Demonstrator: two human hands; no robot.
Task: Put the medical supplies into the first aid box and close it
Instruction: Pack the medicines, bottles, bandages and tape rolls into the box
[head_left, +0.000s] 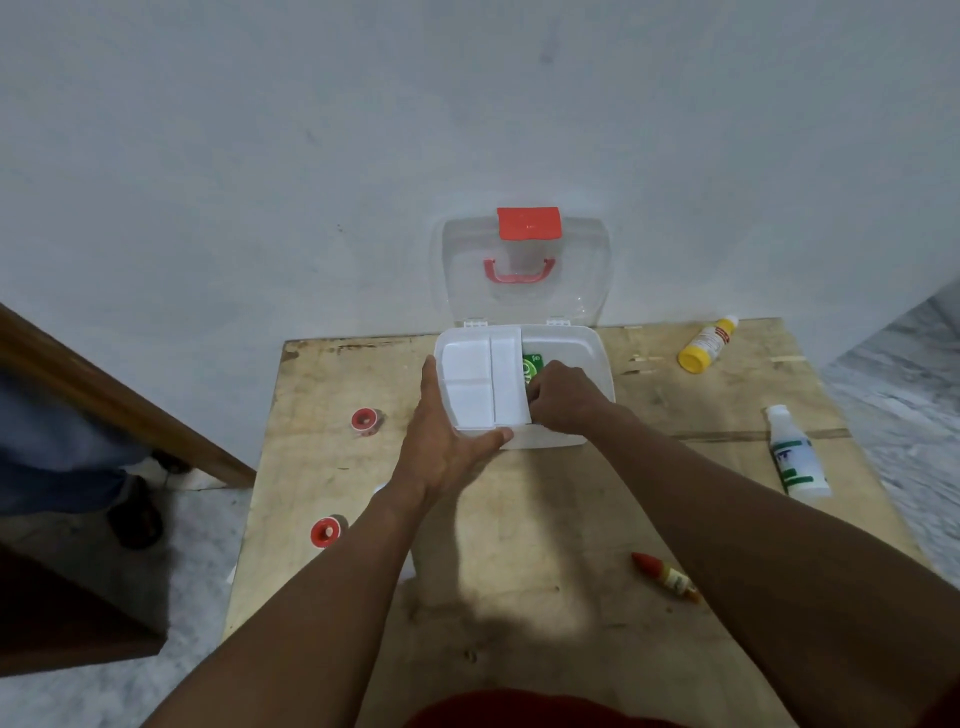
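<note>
Between the hands (444, 441) (563, 397), box (582, 353); grip unclear.

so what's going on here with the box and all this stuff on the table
A person is packing a white plastic first aid box, its clear lid standing open. The left hand braces the box's front-left corner beside the white divided tray; the right hand pinches a green packet inside the right section. Out on the wooden table: two red-and-white tape rolls, a yellow-capped bottle, a white bottle with a green label and a small red-capped tube.
</note>
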